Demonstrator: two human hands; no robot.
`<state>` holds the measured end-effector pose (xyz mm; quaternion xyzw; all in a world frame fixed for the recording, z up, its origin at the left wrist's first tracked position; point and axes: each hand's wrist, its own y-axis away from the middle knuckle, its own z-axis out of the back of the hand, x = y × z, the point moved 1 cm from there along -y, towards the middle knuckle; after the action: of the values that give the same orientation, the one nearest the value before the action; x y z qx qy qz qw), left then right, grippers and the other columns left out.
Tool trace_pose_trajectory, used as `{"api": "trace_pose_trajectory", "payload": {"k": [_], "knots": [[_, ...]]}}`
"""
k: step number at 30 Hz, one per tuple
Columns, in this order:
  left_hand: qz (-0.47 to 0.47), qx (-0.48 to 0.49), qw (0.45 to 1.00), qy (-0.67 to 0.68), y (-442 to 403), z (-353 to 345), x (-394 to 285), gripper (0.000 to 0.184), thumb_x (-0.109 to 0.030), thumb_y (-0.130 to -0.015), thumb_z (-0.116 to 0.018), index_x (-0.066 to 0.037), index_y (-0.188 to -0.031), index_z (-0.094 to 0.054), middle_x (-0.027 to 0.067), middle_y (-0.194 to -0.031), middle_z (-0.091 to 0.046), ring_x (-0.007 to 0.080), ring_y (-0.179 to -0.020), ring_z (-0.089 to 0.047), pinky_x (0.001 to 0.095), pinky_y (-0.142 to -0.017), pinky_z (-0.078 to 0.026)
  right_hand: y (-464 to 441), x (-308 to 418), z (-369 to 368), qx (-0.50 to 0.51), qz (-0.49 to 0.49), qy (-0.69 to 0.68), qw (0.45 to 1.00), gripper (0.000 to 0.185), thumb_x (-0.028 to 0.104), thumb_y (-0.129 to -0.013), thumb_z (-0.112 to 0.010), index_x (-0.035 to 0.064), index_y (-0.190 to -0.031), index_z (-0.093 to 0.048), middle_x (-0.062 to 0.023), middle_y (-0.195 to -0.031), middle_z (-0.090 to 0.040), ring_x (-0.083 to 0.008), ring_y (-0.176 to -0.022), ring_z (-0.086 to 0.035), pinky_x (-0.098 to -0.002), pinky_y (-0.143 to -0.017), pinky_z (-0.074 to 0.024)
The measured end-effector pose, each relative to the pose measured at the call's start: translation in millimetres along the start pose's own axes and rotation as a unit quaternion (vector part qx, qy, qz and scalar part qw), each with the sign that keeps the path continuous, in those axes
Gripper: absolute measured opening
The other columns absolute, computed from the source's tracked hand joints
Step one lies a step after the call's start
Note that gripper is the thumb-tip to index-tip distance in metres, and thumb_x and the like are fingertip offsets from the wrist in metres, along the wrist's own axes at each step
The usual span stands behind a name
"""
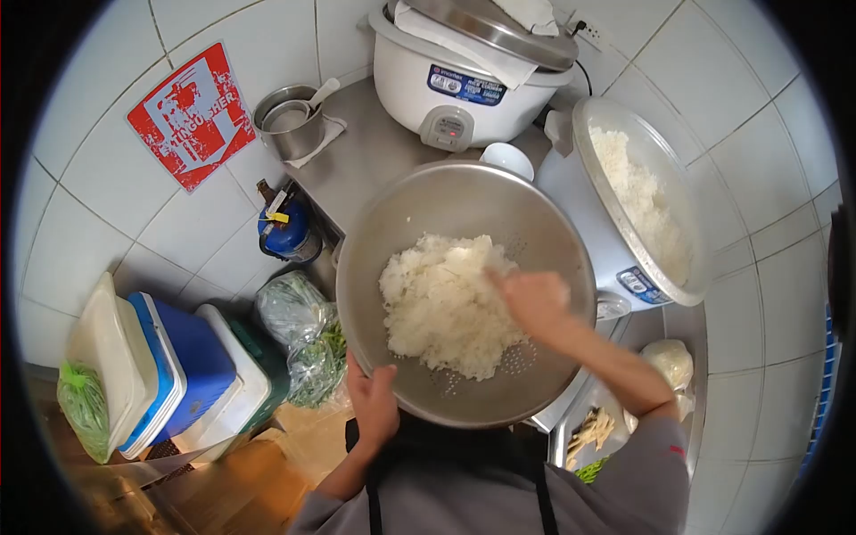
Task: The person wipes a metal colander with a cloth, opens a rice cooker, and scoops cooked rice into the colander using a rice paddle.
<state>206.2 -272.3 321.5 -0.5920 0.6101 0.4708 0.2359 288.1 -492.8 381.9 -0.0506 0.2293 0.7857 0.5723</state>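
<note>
A wide metal colander (553, 205) with small drain holes is held in front of my body, tilted toward the camera. Cooked white rice (446, 303) is heaped in its middle. My left hand (373, 403) grips the colander's lower left rim, thumb over the edge. Over the right side of the rice, my right hand (533, 299) is closed and slightly blurred by motion. Whether it holds a pale utensil against the rice cannot be made out.
A white rice cooker (410, 71) stands behind on the metal counter (348, 152). To the right, another cooker (571, 201) holds rice. A white bowl (506, 160) and metal pot (292, 129) sit nearby. Left are a blue extinguisher (290, 234), bagged greens (308, 357) and coolers (192, 366).
</note>
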Motion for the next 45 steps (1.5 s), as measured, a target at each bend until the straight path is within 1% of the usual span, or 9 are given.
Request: {"api": "trace_pose_trajectory", "payload": {"k": [3, 7, 19, 22, 25, 33, 38, 42, 45], "knots": [[0.008, -0.001, 1.0, 0.008, -6, -4, 0, 0.05, 0.003, -0.073, -0.043, 0.002, -0.122, -0.034, 0.0105, -0.11, -0.048, 0.0155, -0.097, -0.047, 0.0255, -0.085, -0.037, 31, -47, 58, -0.01, -0.06, -0.027, 0.998, 0.047, 0.008, -0.078, -0.046, 0.015, -0.124, -0.043, -0.007, -0.071, -0.06, -0.0225, -0.061, -0.062, -0.0338, -0.045, -0.0481], [-0.004, 0.027, 1.0, -0.01, -7, 1, 0, 0.049, 0.002, -0.073, -0.043, 0.002, -0.121, -0.035, 0.0101, -0.109, -0.049, 0.015, -0.096, -0.047, 0.0255, -0.085, -0.037, -4, -19, -27, -0.042, -0.048, 0.03, 0.998, 0.043, 0.01, -0.078, -0.046, 0.0187, -0.12, -0.046, -0.0059, -0.069, -0.06, -0.0219, -0.06, -0.062, -0.0355, -0.048, -0.0481], [-0.015, 0.0, 1.0, -0.023, -14, 0, 2, 0.05, 0.001, -0.074, -0.042, 0.002, -0.123, -0.034, 0.0103, -0.109, -0.049, 0.0153, -0.098, -0.047, 0.0256, -0.085, -0.037, -11, 2, 6, 0.047, -0.003, -0.032, 0.998, 0.037, 0.012, -0.079, -0.046, 0.0138, -0.116, -0.05, -0.0106, -0.072, -0.061, -0.0231, -0.069, -0.063, -0.0377, -0.053, -0.049], [0.004, -0.03, 0.999, 0.032, -14, -5, 3, 0.051, 0.002, -0.074, -0.043, 0.001, -0.124, -0.033, 0.0106, -0.11, -0.049, 0.0164, -0.097, -0.048, 0.0259, -0.084, -0.037, 2, -24, 56, 0.042, -0.109, -0.089, 0.989, 0.039, 0.009, -0.077, -0.047, 0.0139, -0.116, -0.05, -0.0118, -0.077, -0.062, -0.0241, -0.07, -0.063, -0.0368, -0.056, -0.0492], [-0.013, -0.051, 0.998, 0.016, -13, -3, 5, 0.051, 0.002, -0.074, -0.043, 0.001, -0.124, -0.032, 0.0112, -0.11, -0.049, 0.0171, -0.096, -0.048, 0.026, -0.083, -0.039, -10, -7, -25, 0.004, 0.042, -0.107, 0.993, 0.038, 0.009, -0.078, -0.047, 0.0133, -0.115, -0.052, -0.0114, -0.072, -0.062, -0.0249, -0.066, -0.062, -0.0364, -0.055, -0.0488], [-0.005, -0.076, 0.997, 0.012, -15, -5, 2, 0.057, 0.0, -0.071, -0.044, -0.002, -0.127, -0.032, 0.0131, -0.112, -0.049, 0.0213, -0.095, -0.052, 0.03, -0.08, -0.043, 66, -156, 86, -0.289, -0.226, -0.153, 0.917, 0.019, 0.019, -0.08, -0.053, 0.0124, -0.095, -0.063, -0.013, -0.068, -0.061, -0.0302, -0.061, -0.059, -0.0396, -0.055, -0.0469], [-0.042, -0.066, 0.997, 0.003, -17, -10, -1, 0.052, 0.002, -0.069, -0.043, -0.001, -0.121, -0.038, 0.0102, -0.106, -0.052, 0.0191, -0.09, -0.053, 0.0278, -0.077, -0.043, 18, -317, -10, -0.18, -0.373, -0.011, 0.91, 0.016, 0.016, -0.08, -0.051, 0.0115, -0.091, -0.062, -0.0108, -0.077, -0.062, -0.0266, -0.073, -0.06, -0.0365, -0.074, -0.0434], [-0.048, -0.071, 0.996, -0.009, -17, -12, 0, 0.055, -0.001, -0.069, -0.043, -0.001, -0.123, -0.036, 0.0123, -0.106, -0.051, 0.0216, -0.09, -0.053, 0.0302, -0.076, -0.045, -14, -414, -62, -0.301, -0.284, 0.232, 0.88, 0.024, 0.009, -0.077, -0.047, 0.0162, -0.096, -0.061, -0.0042, -0.078, -0.059, -0.0163, -0.082, -0.057, -0.0309, -0.085, -0.0344], [-0.048, -0.111, 0.99, -0.071, -14, -10, 0, 0.053, -0.003, -0.069, -0.044, -0.001, -0.121, -0.037, 0.0119, -0.105, -0.051, 0.0203, -0.088, -0.053, 0.0295, -0.075, -0.045, -51, -437, -50, -0.336, -0.275, 0.214, 0.875, 0.026, 0.008, -0.076, -0.047, 0.0164, -0.097, -0.061, -0.003, -0.081, -0.058, -0.0158, -0.083, -0.054, -0.0326, -0.084, -0.0346]]}}
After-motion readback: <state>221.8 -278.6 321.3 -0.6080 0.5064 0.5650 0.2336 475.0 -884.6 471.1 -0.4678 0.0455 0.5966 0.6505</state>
